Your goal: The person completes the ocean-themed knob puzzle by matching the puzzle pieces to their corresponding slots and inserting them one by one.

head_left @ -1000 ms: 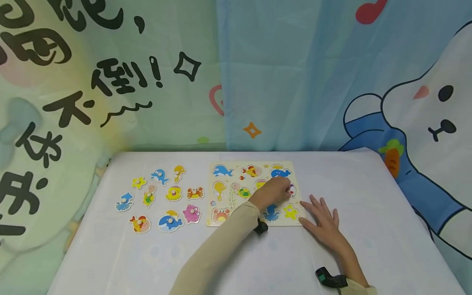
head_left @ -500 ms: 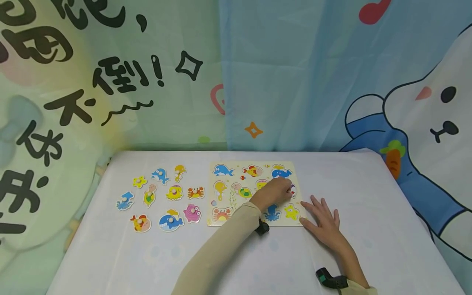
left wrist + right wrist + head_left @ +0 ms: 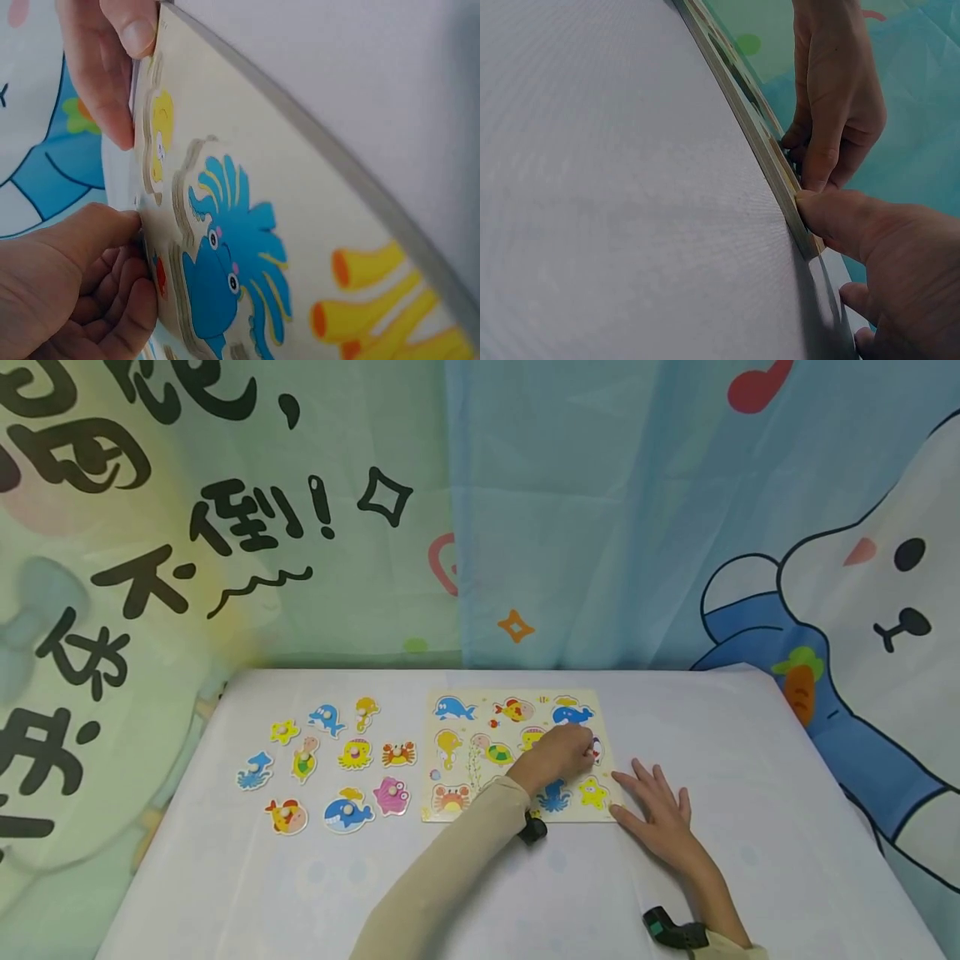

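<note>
Puzzle board (image 3: 483,696), centre: layered wood-like edge, smooth printed face. Loose pieces (image 3: 347,814), left: smooth, printed. Desk cover (image 3: 720,718): white cloth. Backdrop (image 3: 555,510), upper frame: creased cloth. Sleeve (image 3: 450,852), lower centre: matt fabric. Wrist device (image 3: 671,933), lower right: black plastic

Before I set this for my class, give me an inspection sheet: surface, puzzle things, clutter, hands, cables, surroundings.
Surface: white tablecloth.
Puzzle things: puzzle board lying flat; loose to its left, starfish, dolphin, seahorse, turtle, yellow octopus, crab, blue squid, red-and-yellow fish, whale, pink fish.
Clutter: nothing seen.
Hands: left hand at the board, fingers curled, any piece in them hidden; right hand with its thumb on the board's edge; a black device at each wrist.
Cables: nothing seen.
Surroundings: printed backdrop behind the table, showing a cartoon animal.
</note>
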